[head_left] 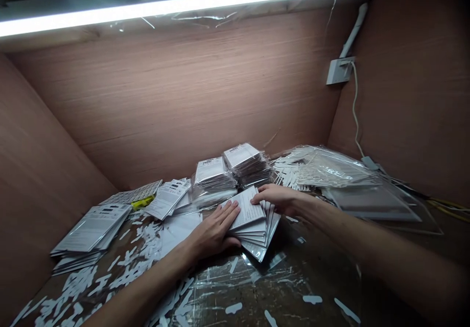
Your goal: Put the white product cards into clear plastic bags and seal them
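left hand (213, 231) and right hand (277, 198) gripping a fanned stack of sleeved cards (253, 224) from both sides, fingers closed on it, wrapped card piles (215, 175) just beyond, white paper scraps (81, 283) strewn near left on the desk (308, 248)

You are inspecting a booth of pinkish-brown wood-veneer panels: back wall (176, 97) at 12 o'clock, side panels (40, 170) (414, 102) at 9 and 3. LED tube light (183, 6) overhead at 12 o'clock. White wall socket (340, 71) at 2 o'clock, white cable (354, 106) running down from it.
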`<state>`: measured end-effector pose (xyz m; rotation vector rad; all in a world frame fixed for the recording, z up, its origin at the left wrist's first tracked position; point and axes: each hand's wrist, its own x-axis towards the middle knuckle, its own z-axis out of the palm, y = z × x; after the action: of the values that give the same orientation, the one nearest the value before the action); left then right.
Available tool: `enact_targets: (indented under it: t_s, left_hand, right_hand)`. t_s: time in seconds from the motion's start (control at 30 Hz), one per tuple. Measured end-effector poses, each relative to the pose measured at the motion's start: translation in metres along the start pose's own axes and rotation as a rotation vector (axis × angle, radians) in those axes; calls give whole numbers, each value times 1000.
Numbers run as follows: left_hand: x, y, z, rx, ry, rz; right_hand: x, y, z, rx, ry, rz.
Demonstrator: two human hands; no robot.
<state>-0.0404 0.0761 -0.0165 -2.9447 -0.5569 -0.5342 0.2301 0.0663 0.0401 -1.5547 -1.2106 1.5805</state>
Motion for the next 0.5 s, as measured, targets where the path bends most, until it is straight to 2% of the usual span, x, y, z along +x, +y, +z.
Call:
enact_targets:
  t_s: [0.13, 0.3, 0.4, 0.5]
  left_hand:
    - [-1, 2, 0, -25, 94, 3]
    - [-2, 2, 3, -86, 291, -65]
    - [-2, -3, -4, -145, 412, -174]
    - [0, -7, -24, -226, 589, -329]
  right_hand:
    - [7, -2, 4, 99, -51, -43]
    - [8, -9, 17, 199, -80, -144]
    - [1, -22, 16, 243, -151, -259]
    - [-5, -34, 7, 236, -196, -453]
